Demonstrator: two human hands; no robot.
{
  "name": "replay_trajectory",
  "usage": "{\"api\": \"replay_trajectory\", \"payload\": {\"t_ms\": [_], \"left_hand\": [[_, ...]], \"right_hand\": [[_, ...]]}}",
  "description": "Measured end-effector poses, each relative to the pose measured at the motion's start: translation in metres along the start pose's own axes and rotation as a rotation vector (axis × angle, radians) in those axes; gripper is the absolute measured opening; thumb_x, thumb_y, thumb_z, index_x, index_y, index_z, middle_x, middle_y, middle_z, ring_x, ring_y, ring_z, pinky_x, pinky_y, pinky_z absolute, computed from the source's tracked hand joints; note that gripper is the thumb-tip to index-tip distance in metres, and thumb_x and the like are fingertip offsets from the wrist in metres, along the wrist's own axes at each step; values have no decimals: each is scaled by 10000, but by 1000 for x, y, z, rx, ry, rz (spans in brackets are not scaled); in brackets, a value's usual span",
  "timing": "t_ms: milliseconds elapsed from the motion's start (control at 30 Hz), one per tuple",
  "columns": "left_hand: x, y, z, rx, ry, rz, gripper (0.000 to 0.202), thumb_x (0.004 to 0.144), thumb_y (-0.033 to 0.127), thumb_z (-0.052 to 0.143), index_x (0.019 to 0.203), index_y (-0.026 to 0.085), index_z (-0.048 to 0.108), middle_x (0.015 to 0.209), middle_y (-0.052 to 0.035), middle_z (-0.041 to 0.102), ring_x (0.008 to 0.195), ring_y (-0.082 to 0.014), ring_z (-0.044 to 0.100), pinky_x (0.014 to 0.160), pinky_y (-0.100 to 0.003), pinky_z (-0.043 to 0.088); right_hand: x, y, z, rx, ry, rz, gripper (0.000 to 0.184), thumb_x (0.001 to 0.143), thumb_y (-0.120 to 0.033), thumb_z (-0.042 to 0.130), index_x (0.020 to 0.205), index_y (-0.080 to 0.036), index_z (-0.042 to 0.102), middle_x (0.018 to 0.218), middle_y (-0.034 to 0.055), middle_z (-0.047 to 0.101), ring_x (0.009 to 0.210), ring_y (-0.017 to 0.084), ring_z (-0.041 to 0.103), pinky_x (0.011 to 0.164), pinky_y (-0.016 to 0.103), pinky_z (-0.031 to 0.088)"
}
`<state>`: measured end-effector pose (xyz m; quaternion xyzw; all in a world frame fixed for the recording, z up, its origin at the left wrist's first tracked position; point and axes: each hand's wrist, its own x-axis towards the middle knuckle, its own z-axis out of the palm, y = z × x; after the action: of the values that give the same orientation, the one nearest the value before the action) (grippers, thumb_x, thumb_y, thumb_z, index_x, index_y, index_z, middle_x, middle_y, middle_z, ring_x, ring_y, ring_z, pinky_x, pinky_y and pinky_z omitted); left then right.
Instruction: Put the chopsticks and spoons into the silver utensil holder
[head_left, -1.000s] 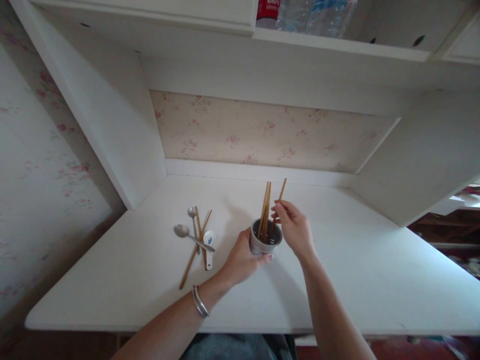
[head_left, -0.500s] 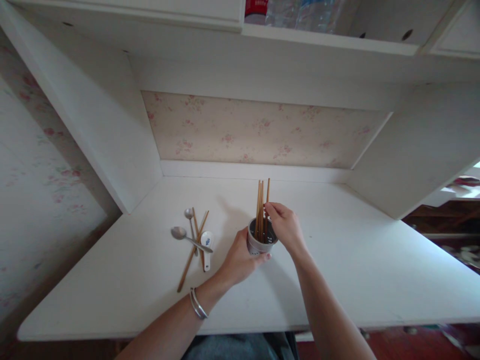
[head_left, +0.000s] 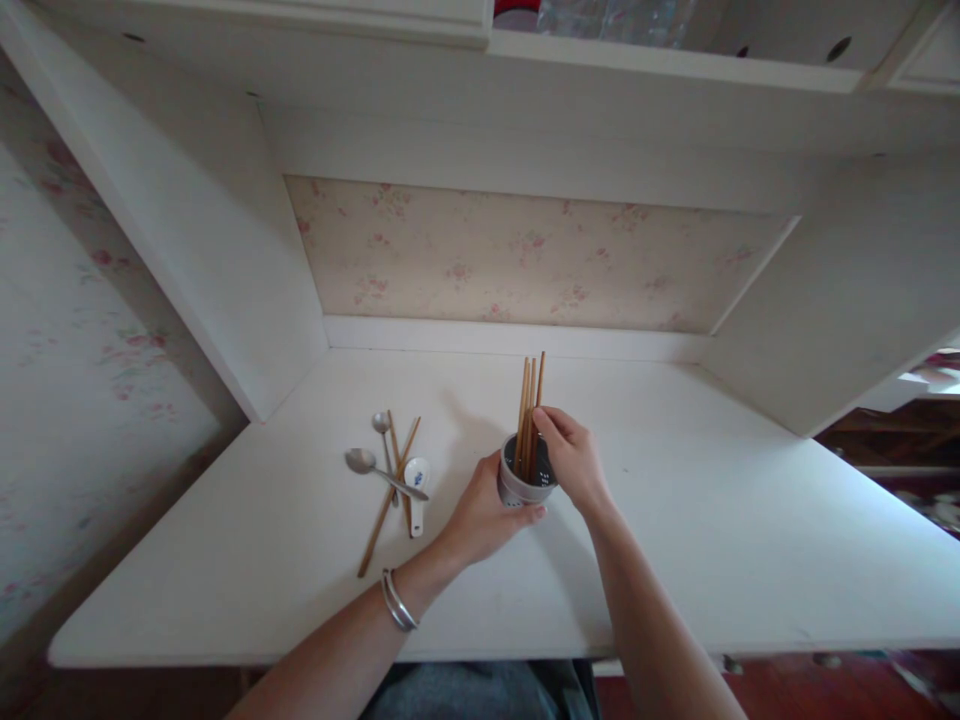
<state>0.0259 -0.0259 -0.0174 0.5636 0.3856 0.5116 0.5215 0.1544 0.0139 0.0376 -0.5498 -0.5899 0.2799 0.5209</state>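
A small grey metal cup [head_left: 515,489] stands on the white desk [head_left: 675,560] with several wooden chopsticks [head_left: 528,400] upright in it. My left hand [head_left: 480,520] wraps around the cup's near side. My right hand [head_left: 574,460] is at the cup's rim, its fingertips pinching one of the chopsticks, which stands in the cup beside the others. To the left lie two metal spoons [head_left: 371,464], a white ceramic spoon with a blue pattern [head_left: 417,480] and two loose chopsticks [head_left: 386,505], crossed in a small pile.
The desk sits in a white alcove with side panels [head_left: 225,250] and floral wallpaper [head_left: 510,260] at the back. A shelf overhead [head_left: 660,60] carries plastic bottles and a red-labelled container. A silver bangle [head_left: 397,602] is on my left wrist.
My right hand has lowered the tilted chopstick into the cup, so it now stands upright with the others. My left hand has stayed on the cup.
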Motion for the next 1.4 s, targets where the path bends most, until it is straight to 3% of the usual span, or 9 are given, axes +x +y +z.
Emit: {"api": "replay_trajectory", "payload": {"t_ms": [167,333,600,767,967,1400], "left_hand": [[1,4,1,7,-24,32,681,564,135,791,1193,190,535,1194,-94,593,1139,-276,519,1011,-446,359],[0,-1,0,43,-13,31,702,575,164,794,1219,190,516,1232,-104,568,1174,-282,493,1033,-454,341],[0,-3,0,9,-62,49,690,596,141,779,1224,185,497,1228,-95,572,1161,-261,513,1034,-446,350],[-1,-4,-1,32,-33,33,708,590,143,782,1232,179,485,1229,-110,563,1161,-271,507,1023,-456,357],[-1,4,0,23,-90,73,655,614,132,765,1212,180,500,1223,-89,577,1150,-251,521,1022,-426,371],[-1,0,0,46,-44,43,693,588,149,784,1222,176,506,1215,-105,584,1145,-265,528,1022,-451,366]], "right_hand": [[-6,13,-3,280,-115,95,442,787,-540,541,961,-152,663,903,62,688,833,197,608,750,297,457],[-10,22,-4,379,-178,135,368,792,-503,577,922,-173,672,894,40,687,840,190,601,755,281,447],[-11,27,-3,389,-174,127,316,789,-488,596,892,-206,692,881,26,683,842,197,578,764,294,428],[-11,27,-3,400,-176,131,303,791,-480,597,879,-207,693,869,25,679,829,196,571,749,292,423],[-11,25,-4,390,-176,131,299,784,-483,603,862,-209,693,851,15,682,821,191,569,741,283,415],[-11,28,-4,377,-177,116,291,788,-472,600,868,-208,694,865,20,679,839,196,575,768,297,423]]}}
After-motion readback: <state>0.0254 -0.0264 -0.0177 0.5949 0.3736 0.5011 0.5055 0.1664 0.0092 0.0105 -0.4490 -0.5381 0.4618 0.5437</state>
